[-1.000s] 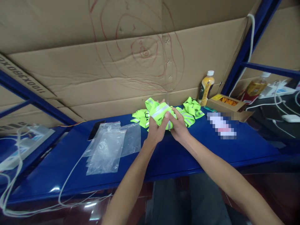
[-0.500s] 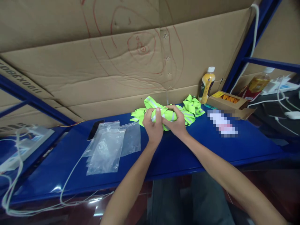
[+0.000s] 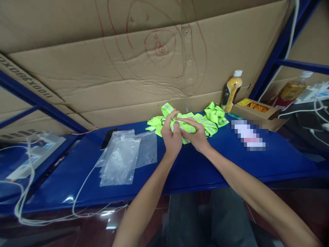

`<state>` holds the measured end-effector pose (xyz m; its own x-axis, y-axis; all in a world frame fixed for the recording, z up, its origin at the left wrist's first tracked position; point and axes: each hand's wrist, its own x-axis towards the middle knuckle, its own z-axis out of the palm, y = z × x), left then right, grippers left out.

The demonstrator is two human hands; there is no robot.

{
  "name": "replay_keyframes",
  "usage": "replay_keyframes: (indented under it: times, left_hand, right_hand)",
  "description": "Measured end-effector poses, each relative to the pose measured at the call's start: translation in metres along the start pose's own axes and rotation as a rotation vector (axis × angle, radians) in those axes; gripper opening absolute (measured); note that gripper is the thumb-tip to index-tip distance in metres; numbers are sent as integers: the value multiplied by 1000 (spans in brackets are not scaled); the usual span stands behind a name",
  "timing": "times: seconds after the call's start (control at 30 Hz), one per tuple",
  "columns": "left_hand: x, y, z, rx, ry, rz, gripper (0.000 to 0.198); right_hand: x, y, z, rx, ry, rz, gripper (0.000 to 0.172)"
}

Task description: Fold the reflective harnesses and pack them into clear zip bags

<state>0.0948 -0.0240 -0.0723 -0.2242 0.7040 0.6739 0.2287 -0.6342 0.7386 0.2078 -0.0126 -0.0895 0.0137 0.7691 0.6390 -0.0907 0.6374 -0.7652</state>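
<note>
- Bags [image 3: 120,159]: clear, flat on the shelf [image 3: 231,161], well to the left of the left hand; unchanged from a second ago.
- Left hand [image 3: 171,139]: fingers curled tight around the near-left end of the bundle [image 3: 190,128]. A second ago the grip was looser and higher.
- Bundle: neon-yellow strap with grey stripe, pinched between both hands just above the shelf. It is now smaller and lower; judged to be compacted by the squeeze.
- Right hand [image 3: 196,137]: closed on the bundle, with its fingers now laid across the top toward the left hand.
- Pile [image 3: 214,116]: loose straps just behind the right hand.
- Bottle [image 3: 232,91]: upright, beyond the pile.
</note>
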Motion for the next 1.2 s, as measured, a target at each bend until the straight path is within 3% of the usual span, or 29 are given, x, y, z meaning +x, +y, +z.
replay_keyframes:
  times: [0.13, 0.27, 0.43, 0.5, 0.57, 0.63, 0.7, 0.73, 0.77, 0.83, 0.9, 0.97, 1.03, 1.13, 1.2]
  left_hand:
    - [5, 2, -10, -24, -166, 48, 38]
    - [7, 2, -14, -72, -339, -36, 58]
    - [12, -3, -11, -58, -426, -136, 70]
    - [18, -1, -21, -57, -399, -149, 73]
    - [25, 4, -46, 84, -308, -89, 73]
    - [31, 10, -85, 458, -203, 6, 70]
    - [31, 15, -129, 899, -89, -46, 69]
    - [30, 15, -150, 1083, -57, -137, 75]
    - [27, 13, -167, 1231, -64, -251, 84]
    - [21, 4, -193, 1389, -185, -484, 106]
    - [16, -8, -206, 1448, -328, -649, 122]
    - [13, -18, -211, 1486, -406, -701, 121]
    - [13, -25, -213, 1521, -378, -608, 112]
    - [22, -26, -210, 1499, -275, -252, 111]
    - [33, -22, -198, 1408, -300, -24, 115]
  right_hand:
    - [0, -1, 3, 40, 71, 94, 42]
    - [3, 1, 2, 121, 154, 266, 46]
    - [9, 3, -4, 359, 189, 632, 62]
    - [13, 3, -7, 413, 227, 693, 67]
    - [16, 3, -11, 417, 271, 676, 68]
    - [20, 3, -17, 399, 309, 631, 67]
    - [23, 3, -22, 378, 337, 601, 66]
    - [24, 3, -24, 371, 349, 597, 66]
    - [25, 2, -26, 367, 356, 596, 67]
    - [26, 1, -26, 369, 352, 593, 67]
    - [26, 1, -24, 370, 347, 590, 65]
    - [25, 2, -23, 364, 355, 587, 63]
    - [25, 4, -22, 345, 364, 573, 62]
    - [25, 8, -24, 273, 351, 509, 63]
    - [24, 9, -25, 187, 311, 434, 62]
